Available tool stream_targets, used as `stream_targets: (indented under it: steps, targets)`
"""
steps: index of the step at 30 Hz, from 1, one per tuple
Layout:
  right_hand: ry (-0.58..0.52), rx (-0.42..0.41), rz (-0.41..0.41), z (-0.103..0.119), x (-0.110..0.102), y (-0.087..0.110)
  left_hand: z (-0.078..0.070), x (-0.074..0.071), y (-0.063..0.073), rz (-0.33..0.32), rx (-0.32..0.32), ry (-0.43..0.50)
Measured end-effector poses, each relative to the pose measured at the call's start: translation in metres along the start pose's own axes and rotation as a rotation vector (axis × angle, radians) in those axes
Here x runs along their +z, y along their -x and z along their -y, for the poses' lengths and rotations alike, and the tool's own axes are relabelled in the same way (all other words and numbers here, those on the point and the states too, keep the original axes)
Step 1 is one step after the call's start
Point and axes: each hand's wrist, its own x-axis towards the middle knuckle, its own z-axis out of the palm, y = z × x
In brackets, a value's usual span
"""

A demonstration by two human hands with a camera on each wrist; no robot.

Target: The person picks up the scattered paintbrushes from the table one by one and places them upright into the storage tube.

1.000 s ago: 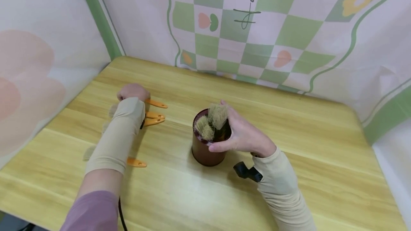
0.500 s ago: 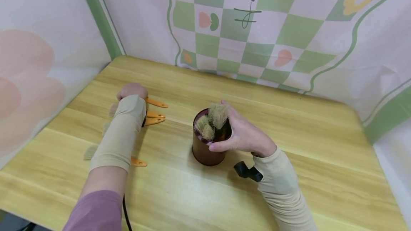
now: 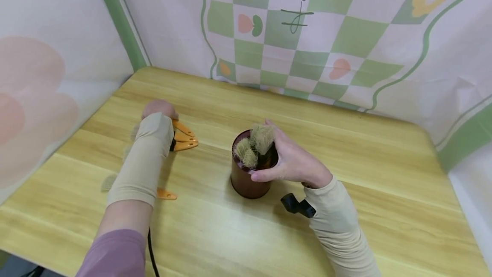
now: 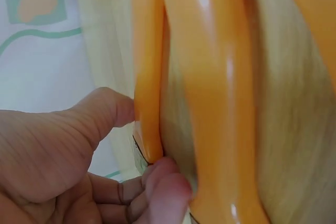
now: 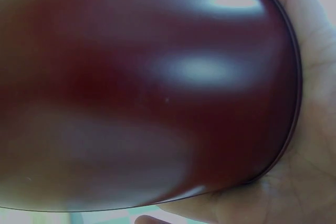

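Observation:
At the table's far left, my left hand (image 3: 159,109) pinches an orange-handled brush (image 3: 183,128) between thumb and fingers. In the left wrist view the thumb presses one side of that brush's handle (image 4: 148,72), and fingertips meet its lower end. Right beside it lies another orange handle (image 4: 218,87). My right hand (image 3: 294,161) grips the rim of a dark red metal can (image 3: 249,185), thumb on the near side. The can's glossy wall (image 5: 147,87) fills the right wrist view. Pale bristle heads (image 3: 262,139) stick up out of the can.
Two more orange handles (image 3: 186,145) lie beside the left wrist, their heads partly hidden by the forearm. A nearer brush (image 3: 167,194) lies under the left forearm, bristles (image 3: 109,183) to the left. A printed cloth (image 3: 276,61) hangs behind the wooden table (image 3: 346,234).
The pinched brush has turned, its handle end swinging nearer and toward the other two handles. My left forearm has shifted slightly right. The right hand and can stay in place.

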Motion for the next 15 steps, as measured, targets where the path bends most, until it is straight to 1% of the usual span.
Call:
stream_targets:
  steps: [2,4,7,11,13,15]
  targets:
    - [0.006,0.002,-0.003,0.000,0.000,0.000,-0.001,-0.001,0.004,0.000,0.043,-0.020]
    - [0.010,0.007,-0.004,0.000,0.000,0.000,-0.002,-0.001,0.008,0.005,0.070,-0.026]
    - [0.013,0.012,-0.003,0.000,-0.001,0.001,-0.003,-0.003,0.018,0.010,0.114,-0.038]
    - [0.008,0.011,0.002,0.000,-0.001,0.001,-0.006,-0.005,0.030,-0.002,0.172,-0.048]
    - [0.008,0.007,-0.001,0.000,0.000,0.001,-0.008,-0.005,0.031,-0.008,0.195,-0.056]
    - [-0.001,-0.004,-0.005,0.000,0.001,0.001,-0.009,-0.002,0.028,-0.012,0.189,-0.035]
